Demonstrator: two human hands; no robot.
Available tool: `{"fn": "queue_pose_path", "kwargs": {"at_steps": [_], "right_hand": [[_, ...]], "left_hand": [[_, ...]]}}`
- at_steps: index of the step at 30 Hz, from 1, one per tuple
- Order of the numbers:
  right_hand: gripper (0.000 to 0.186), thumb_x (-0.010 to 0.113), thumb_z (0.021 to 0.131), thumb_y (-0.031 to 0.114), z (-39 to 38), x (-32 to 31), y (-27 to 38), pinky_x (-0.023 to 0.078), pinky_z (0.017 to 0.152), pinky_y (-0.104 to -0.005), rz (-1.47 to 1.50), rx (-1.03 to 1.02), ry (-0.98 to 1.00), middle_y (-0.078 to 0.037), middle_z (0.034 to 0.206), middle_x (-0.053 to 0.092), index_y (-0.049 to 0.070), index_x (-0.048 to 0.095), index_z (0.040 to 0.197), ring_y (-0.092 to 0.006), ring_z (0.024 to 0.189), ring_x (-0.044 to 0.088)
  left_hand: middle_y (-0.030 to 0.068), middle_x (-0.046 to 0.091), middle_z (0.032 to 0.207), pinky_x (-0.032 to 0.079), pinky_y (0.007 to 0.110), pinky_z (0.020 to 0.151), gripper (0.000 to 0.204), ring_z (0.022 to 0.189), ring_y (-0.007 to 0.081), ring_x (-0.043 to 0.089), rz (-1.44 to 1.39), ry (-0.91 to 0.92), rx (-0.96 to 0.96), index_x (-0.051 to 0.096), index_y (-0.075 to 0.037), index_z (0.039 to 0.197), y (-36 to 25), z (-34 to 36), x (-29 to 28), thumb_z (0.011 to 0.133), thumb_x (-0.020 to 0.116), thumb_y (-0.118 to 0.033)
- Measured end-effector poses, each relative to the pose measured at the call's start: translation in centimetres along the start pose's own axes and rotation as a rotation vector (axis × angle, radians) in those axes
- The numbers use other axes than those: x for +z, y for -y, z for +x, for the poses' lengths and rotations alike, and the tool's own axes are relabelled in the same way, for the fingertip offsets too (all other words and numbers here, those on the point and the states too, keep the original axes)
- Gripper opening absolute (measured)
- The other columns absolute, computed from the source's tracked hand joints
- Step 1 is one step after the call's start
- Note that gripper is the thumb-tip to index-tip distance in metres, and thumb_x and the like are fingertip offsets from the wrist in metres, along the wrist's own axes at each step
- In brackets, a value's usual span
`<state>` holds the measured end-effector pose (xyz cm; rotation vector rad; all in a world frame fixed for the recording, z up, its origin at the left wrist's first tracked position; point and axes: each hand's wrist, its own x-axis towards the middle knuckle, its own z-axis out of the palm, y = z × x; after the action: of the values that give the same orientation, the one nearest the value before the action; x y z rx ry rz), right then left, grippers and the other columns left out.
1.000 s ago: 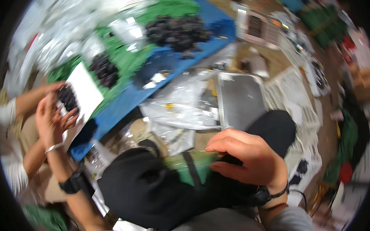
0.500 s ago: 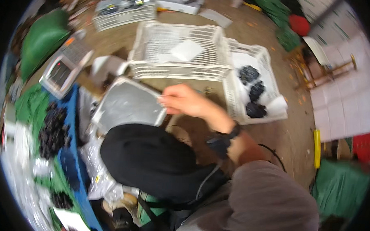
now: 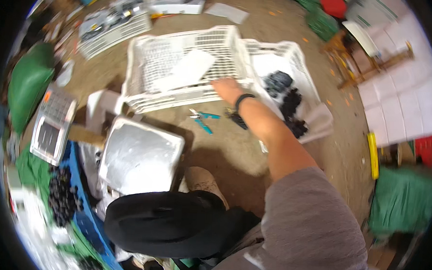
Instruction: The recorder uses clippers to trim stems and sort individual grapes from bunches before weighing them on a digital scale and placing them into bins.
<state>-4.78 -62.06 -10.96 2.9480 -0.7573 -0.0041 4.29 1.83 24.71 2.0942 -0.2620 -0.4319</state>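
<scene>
My right hand [image 3: 227, 90] reaches forward to the near rim of a white slatted plastic crate [image 3: 167, 103]. Its fingers curl over the rim close to the crate's right corner. Inside that crate lies a white paper sheet [image 3: 195, 66]. Against its right side stands a second white crate [image 3: 311, 79], lined with white paper and holding dark bunches of grapes [image 3: 290, 103]. Pruning shears [image 3: 204, 120] with teal handles rest on the floor below my hand. A small dark thing [image 3: 236, 118] lies beside my forearm, too blurred to name. My left hand is out of view.
Left of my black-clad knee stands a platform scale with a bare metal plate [image 3: 140, 156] and a keypad display [image 3: 52, 128]. Black grapes [image 3: 64, 196] lie at the left on green cloth beside a blue edge. Further off stand a filled crate [image 3: 115, 34] and a small wooden stool [image 3: 358, 69].
My right hand has gone from beside the scale plate forward to the crate's near rim. The view has shifted, and the pruning shears now show.
</scene>
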Motion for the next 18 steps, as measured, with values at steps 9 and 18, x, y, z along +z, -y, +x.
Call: {"fn": "queue_pose_path", "kwargs": {"at_steps": [9, 18], "right_hand": [[0.015, 0.049, 0.084, 0.009, 6.0, -5.1, -0.2, 0.053, 0.070, -0.0415, 0.049, -0.059, -0.006, -0.012, 0.087, 0.067, 0.009, 0.063, 0.091, -0.0303, 0.084, 0.066], [0.009, 0.058, 0.074, 0.007, 10.1, -16.0, -7.3, 0.053, 0.061, -0.0396, -0.256, -0.050, -0.274, -0.012, 0.076, 0.068, 0.008, 0.067, 0.075, -0.0276, 0.073, 0.068]], "left_hand": [[-0.0057, 0.041, 0.058, 0.023, 0.019, 0.044, 0.031, 0.049, 0.0030, 0.032, -0.046, -0.171, -0.104, 0.049, -0.010, 0.069, -1.3, 0.8, 1.5, 0.095, 0.054, -0.024], [-0.0010, 0.045, 0.061, 0.029, 0.023, 0.045, 0.031, 0.050, 0.0083, 0.038, 0.025, -0.012, -0.006, 0.047, -0.008, 0.069, -3.3, 6.3, 1.4, 0.095, 0.054, -0.023]]}}
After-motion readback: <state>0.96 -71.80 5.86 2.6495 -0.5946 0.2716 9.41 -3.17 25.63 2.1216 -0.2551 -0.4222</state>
